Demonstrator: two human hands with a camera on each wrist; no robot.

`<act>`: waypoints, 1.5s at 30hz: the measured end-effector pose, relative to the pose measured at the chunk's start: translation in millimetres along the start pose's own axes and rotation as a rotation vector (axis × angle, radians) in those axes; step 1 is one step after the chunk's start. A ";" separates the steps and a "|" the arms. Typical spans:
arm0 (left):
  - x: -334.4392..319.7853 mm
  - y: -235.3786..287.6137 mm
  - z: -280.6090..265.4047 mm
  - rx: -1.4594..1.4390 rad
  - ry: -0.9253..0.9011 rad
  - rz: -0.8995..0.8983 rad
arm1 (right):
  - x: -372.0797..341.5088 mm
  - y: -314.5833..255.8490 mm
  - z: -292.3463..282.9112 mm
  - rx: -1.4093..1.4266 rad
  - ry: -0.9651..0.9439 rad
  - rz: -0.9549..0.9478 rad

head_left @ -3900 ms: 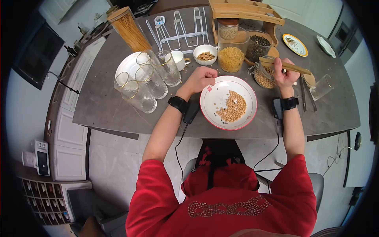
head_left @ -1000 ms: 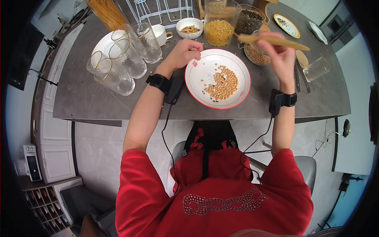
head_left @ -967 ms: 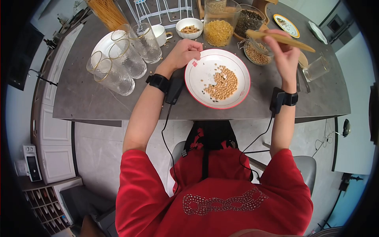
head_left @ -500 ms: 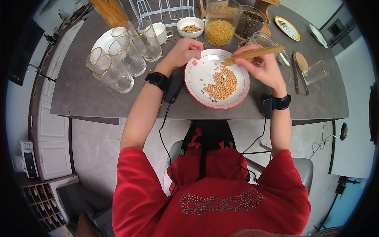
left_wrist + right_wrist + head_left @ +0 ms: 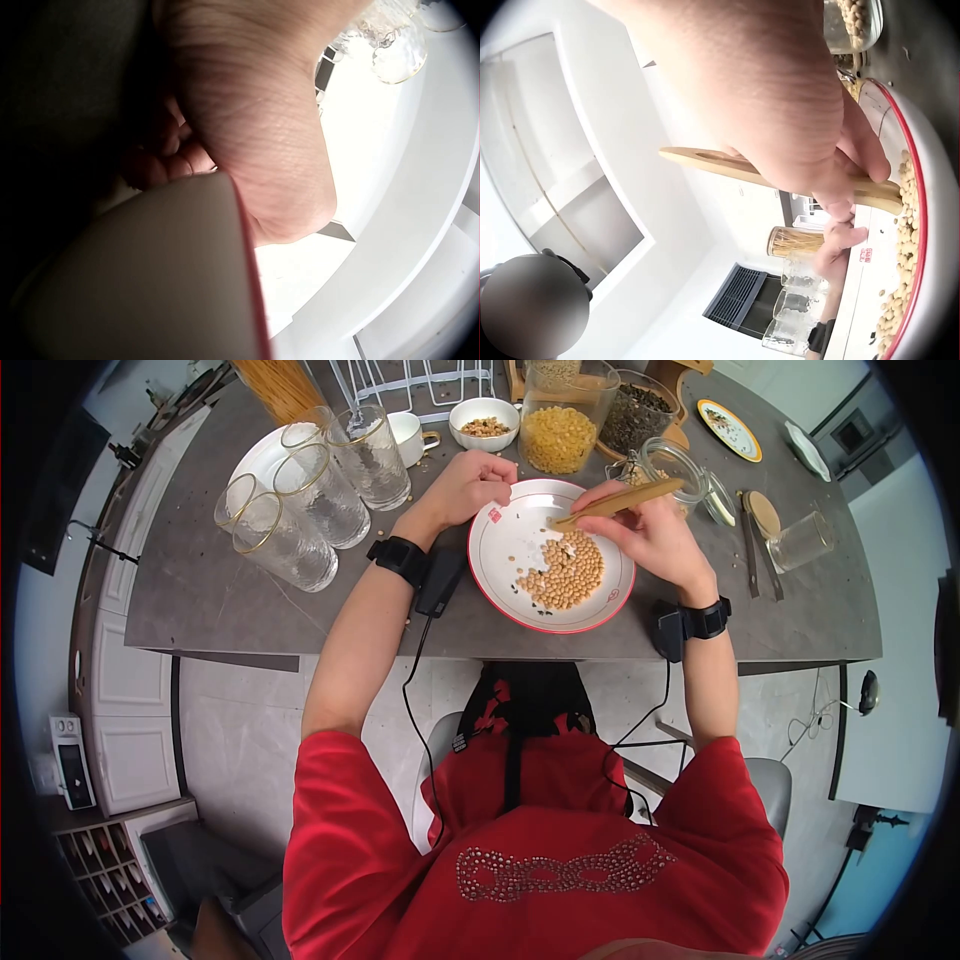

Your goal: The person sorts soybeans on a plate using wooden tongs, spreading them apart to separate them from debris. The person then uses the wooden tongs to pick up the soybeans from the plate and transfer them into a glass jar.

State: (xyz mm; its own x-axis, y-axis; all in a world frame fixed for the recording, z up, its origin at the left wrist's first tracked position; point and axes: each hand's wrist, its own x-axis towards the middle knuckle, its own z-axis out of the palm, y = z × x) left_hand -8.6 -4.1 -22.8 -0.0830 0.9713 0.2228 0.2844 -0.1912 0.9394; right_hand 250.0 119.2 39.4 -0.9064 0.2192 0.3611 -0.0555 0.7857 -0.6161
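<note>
A white plate with a red rim [image 5: 497, 555] lies near the counter's front edge, with a heap of soybeans [image 5: 566, 578] and a few dark bits on it. At its upper left, my left hand [image 5: 470, 488] pinches the rim; the left wrist view shows the curled fingers [image 5: 176, 161] by the edge. My right hand [image 5: 655, 538] grips wooden tongs [image 5: 640, 495] over the plate's upper right. In the right wrist view the tong tips [image 5: 885, 196] are right at the beans. Behind that hand stands an open clip-top glass jar [image 5: 676, 458] of soybeans, partly hidden.
Several gold-rimmed glasses [image 5: 320, 495] stand to the left, before a white plate. Farther back are a cup [image 5: 408, 440], a nut bowl [image 5: 484, 426], a pasta jar [image 5: 560, 438] and a jar of dark seeds [image 5: 636, 415]. Metal tongs [image 5: 750, 545] and a glass [image 5: 802, 542] lie right.
My right hand has brought the wooden tongs left and down, from over the soybean jar to the plate. My left hand keeps its place on the rim.
</note>
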 end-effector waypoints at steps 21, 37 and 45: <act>3.2 -8.7 -2.2 -0.019 0.003 -0.013 | 4.9 -8.3 5.1 0.091 0.018 0.069; 2.8 -7.1 -1.7 -0.044 -0.001 0.003 | -14.2 24.0 -64.7 0.155 0.629 0.070; 3.3 -7.6 -1.8 -0.016 -0.002 0.003 | -9.9 9.3 -33.1 0.378 0.336 0.112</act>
State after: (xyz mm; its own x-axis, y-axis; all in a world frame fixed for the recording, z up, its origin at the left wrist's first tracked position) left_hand -12.7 0.3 -28.7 -0.0807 0.9710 0.2252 0.2689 -0.1964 0.9429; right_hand 272.4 143.5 53.2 -0.7345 0.5126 0.4447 -0.1694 0.4960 -0.8516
